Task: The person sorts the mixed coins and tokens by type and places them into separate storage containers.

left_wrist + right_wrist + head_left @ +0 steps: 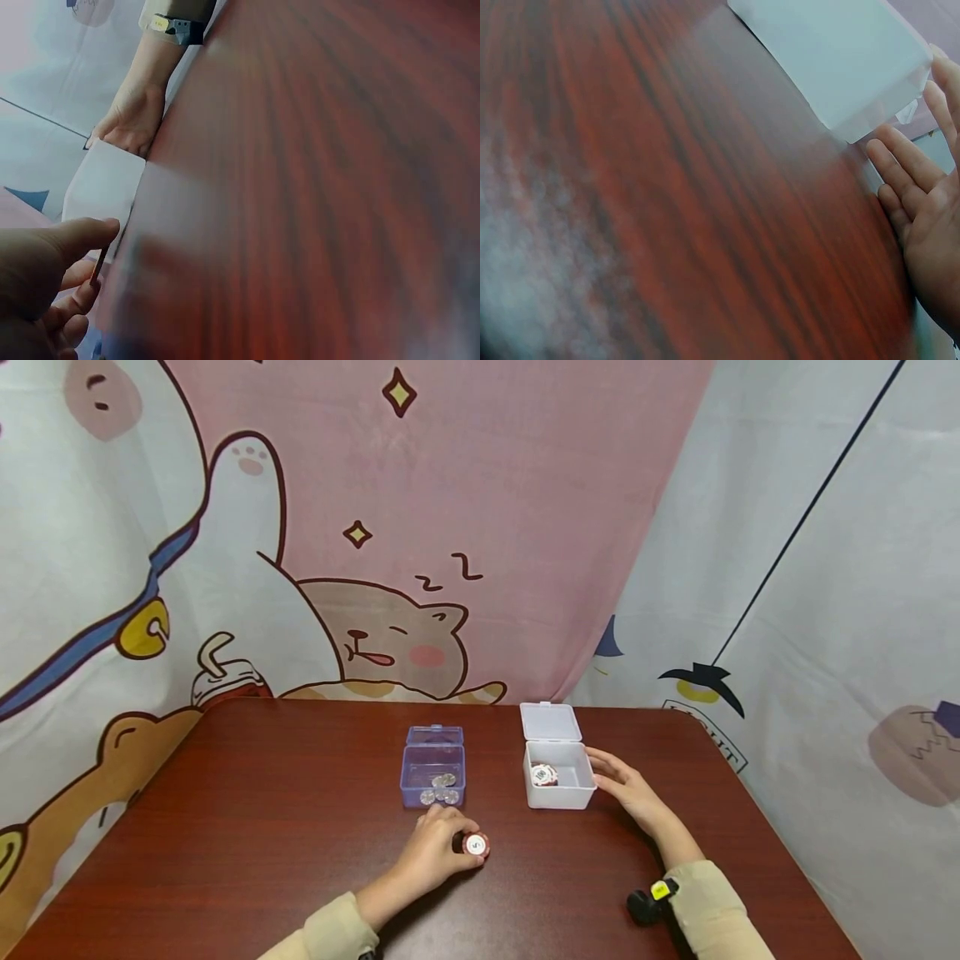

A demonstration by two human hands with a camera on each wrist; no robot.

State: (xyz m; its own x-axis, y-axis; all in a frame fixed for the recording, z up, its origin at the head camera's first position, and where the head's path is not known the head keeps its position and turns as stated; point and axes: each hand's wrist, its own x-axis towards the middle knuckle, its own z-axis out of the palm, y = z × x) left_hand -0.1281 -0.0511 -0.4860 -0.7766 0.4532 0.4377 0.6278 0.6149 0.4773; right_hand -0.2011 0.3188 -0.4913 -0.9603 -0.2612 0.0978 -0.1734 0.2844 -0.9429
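Observation:
Between thumb and fingers, my left hand (437, 847) pinches a red-edged poker chip (476, 844) with a white centre, close over the table in front of the boxes. The left wrist view shows the chip (100, 264) edge-on. My right hand (632, 793) rests its fingertips against the right side of an open white plastic box (561, 798). In the right wrist view the lower fingers (904, 161) are extended beside that box. Inside it, at the left, lie poker chips (543, 775).
Left of the white box stands an open translucent blue box (408, 783) with several silver coins (442, 792) in it. Both lids are tipped back. The boxes stand on a dark red wooden table (262, 827), with a printed cloth (525, 527) hanging behind.

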